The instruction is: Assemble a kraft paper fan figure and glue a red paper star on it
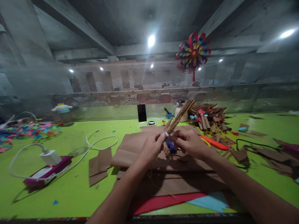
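My left hand is closed around the lower end of a folded brown paper bundle, which slants up to the right with a thin yellow edge. A narrow white strip wraps the bundle beside my left thumb. My right hand is pinched close to it, its fingertips at what looks like the strip's other end. Between and below my hands a small blue object is partly hidden; its kind is unclear. Both hands are above stacked brown paper sheets.
A pile of pleated brown paper pieces stands back right, beside orange-red scissors or a cutter handle. At left lie a purple power strip with a white charger and cable. A phone stands behind. Red paper lies in front.
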`<state>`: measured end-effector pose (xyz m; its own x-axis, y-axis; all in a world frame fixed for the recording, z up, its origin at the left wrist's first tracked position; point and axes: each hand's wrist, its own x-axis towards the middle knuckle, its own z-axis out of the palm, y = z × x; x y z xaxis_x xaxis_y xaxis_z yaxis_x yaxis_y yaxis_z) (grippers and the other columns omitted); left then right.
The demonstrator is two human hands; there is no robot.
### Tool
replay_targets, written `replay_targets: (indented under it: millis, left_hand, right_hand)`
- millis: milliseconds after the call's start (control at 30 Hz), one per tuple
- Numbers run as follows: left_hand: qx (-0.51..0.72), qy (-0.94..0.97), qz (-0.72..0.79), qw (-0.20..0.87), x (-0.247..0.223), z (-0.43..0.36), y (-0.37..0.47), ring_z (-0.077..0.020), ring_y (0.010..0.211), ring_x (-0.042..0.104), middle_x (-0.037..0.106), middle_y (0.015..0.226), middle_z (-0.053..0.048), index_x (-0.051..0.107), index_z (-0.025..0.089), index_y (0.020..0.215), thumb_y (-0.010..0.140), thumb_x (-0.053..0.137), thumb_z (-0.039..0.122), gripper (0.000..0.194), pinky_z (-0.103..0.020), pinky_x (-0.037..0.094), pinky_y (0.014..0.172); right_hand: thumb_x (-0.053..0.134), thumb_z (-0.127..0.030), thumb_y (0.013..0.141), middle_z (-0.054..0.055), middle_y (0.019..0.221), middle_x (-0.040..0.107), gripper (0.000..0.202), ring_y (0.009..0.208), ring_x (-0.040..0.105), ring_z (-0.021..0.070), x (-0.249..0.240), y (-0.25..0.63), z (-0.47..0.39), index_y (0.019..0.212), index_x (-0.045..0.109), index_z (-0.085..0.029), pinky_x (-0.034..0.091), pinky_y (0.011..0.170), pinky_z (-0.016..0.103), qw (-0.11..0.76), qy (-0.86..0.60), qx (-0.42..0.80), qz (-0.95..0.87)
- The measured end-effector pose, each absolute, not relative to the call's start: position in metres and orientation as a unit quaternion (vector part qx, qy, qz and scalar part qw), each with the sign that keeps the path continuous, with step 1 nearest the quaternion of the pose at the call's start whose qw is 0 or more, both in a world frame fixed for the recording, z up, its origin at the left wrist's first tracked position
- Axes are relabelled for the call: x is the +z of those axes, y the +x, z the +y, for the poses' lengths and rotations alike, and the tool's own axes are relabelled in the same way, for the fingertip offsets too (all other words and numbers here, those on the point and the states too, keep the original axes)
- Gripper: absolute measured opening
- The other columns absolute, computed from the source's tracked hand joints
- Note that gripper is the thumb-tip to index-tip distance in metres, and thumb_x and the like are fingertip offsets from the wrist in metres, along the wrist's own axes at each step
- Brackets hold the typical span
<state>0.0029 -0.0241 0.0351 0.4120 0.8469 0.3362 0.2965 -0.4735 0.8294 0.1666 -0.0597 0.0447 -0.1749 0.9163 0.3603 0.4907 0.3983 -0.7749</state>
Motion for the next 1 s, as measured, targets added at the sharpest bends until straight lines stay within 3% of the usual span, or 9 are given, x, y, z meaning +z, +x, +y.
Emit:
replay_targets:
  millis: [333,500,667,1000]
  left_hand:
    - [0.373,0.740,0.375,0.416,0.0358,-0.0278,0.0030,-0.0095,0.046,0.039,0.043,0.052,0.002,0.052,0.015,0.074,0.084,0.024,0.048,0.044,-0.021,0.031,0.045]
    - [0.372,0.745,0.381,0.401,0.0350,-0.0262,0.0056,-0.0090,0.048,0.040,0.042,0.053,0.004,0.054,0.014,0.082,0.079,0.037,0.052,0.042,-0.020,0.029,0.043]
    - [0.381,0.756,0.373,0.380,0.0339,-0.0244,0.0055,-0.0085,0.044,0.036,0.040,0.048,0.004,0.052,0.014,0.072,0.079,0.039,0.051,0.040,-0.020,0.026,0.043]
    - [0.380,0.727,0.364,0.442,0.0377,-0.0298,0.0059,-0.0074,0.041,0.034,0.040,0.046,0.005,0.052,0.015,0.071,0.077,0.044,0.050,0.037,-0.020,0.023,0.040]
  right_hand:
    - [0.049,-0.046,0.078,-0.001,0.048,0.052,0.037,0.034,0.040,0.0062,0.0455,0.1644,-0.0594,0.057,0.053,-0.016,0.030,0.035,0.019,0.425,-0.496,0.246,-0.716]
    - [0.050,-0.045,0.077,-0.002,0.045,0.051,0.037,0.035,0.038,0.0055,0.0445,0.1631,-0.0593,0.055,0.054,-0.015,0.029,0.035,0.018,0.437,-0.500,0.232,-0.711]
    - [0.050,-0.046,0.076,-0.003,0.044,0.048,0.041,0.037,0.036,0.0051,0.0456,0.1616,-0.0611,0.052,0.053,-0.014,0.026,0.036,0.018,0.438,-0.510,0.211,-0.709]
    - [0.049,-0.041,0.076,-0.003,0.043,0.046,0.039,0.039,0.035,0.0053,0.0464,0.1602,-0.0616,0.048,0.050,-0.014,0.025,0.039,0.018,0.442,-0.524,0.181,-0.706]
